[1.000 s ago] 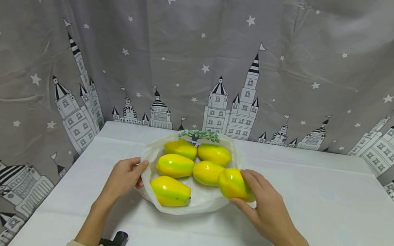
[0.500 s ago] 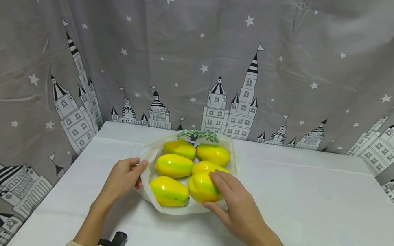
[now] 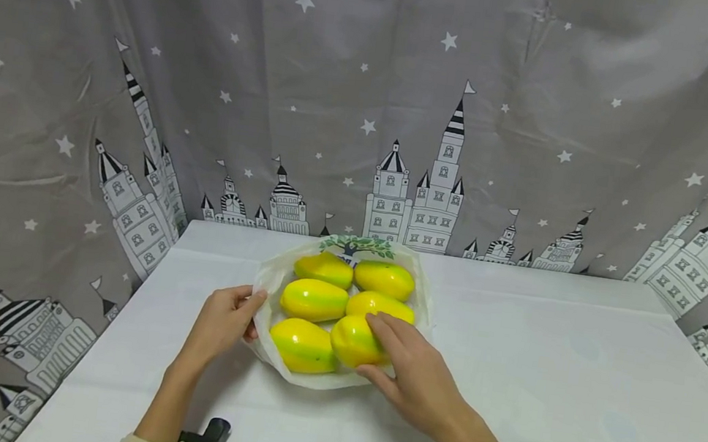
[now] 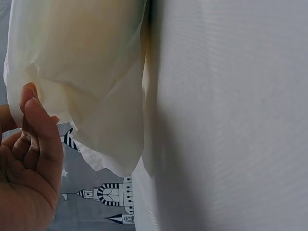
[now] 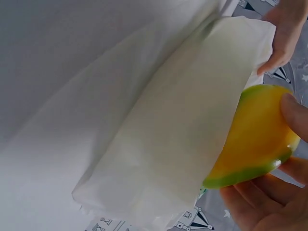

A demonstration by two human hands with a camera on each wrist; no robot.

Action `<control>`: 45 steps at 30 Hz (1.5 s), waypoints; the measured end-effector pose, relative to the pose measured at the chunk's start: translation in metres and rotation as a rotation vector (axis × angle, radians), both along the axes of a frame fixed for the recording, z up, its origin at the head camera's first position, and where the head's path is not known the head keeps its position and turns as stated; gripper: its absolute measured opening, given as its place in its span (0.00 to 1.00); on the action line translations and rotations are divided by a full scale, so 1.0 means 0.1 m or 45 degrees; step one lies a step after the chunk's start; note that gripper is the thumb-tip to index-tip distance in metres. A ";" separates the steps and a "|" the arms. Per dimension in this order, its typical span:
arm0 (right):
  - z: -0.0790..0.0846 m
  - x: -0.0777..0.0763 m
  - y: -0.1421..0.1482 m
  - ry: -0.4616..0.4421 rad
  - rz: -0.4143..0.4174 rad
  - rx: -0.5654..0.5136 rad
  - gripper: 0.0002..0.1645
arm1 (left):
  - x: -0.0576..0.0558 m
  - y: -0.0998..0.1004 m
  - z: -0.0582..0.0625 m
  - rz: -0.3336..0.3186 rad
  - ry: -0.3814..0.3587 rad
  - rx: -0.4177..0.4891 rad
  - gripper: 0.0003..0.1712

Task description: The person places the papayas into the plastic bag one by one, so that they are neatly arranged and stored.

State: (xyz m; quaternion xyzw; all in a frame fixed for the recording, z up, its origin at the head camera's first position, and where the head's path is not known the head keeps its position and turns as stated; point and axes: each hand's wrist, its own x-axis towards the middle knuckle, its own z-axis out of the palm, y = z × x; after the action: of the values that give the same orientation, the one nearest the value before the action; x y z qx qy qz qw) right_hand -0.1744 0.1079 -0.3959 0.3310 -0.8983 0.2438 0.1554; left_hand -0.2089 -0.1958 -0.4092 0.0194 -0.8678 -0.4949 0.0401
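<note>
A white bag with a printed green tree lies with its mouth spread wide. Inside are several glossy yellow-green papayas, such as one at the near left and another at the far right. My left hand pinches the bag's left rim between thumb and fingers. In the left wrist view, that hand grips the bag's edge. My right hand holds a papaya at the near right, over the bag's mouth. The right wrist view shows this papaya partly behind the bag's side.
A white cloth covers the table around the bag. Behind it hangs a grey curtain printed with stars and castles. Black wrist mounts sit by both sleeves.
My right hand has carried its papaya leftward from the bag's right rim to the near side of the opening, beside the near-left papaya. My left hand stays on the rim.
</note>
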 end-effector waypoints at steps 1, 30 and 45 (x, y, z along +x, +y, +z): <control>0.00 0.00 0.00 -0.007 -0.010 0.017 0.40 | 0.00 0.00 0.00 0.000 0.000 0.000 0.21; -0.12 -0.11 -0.01 -0.134 -0.125 0.243 0.26 | -0.01 -0.03 0.00 0.021 0.004 0.030 0.23; -0.12 -0.13 -0.01 -0.116 -0.096 0.320 0.28 | 0.00 -0.04 0.02 0.035 -0.011 0.034 0.23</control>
State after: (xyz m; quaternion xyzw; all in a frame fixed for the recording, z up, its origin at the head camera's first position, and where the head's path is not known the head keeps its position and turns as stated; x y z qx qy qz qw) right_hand -0.1878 0.1068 -0.4083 0.3025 -0.9396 0.1382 0.0809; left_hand -0.2092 -0.1999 -0.4068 0.0341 -0.8608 -0.5059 0.0430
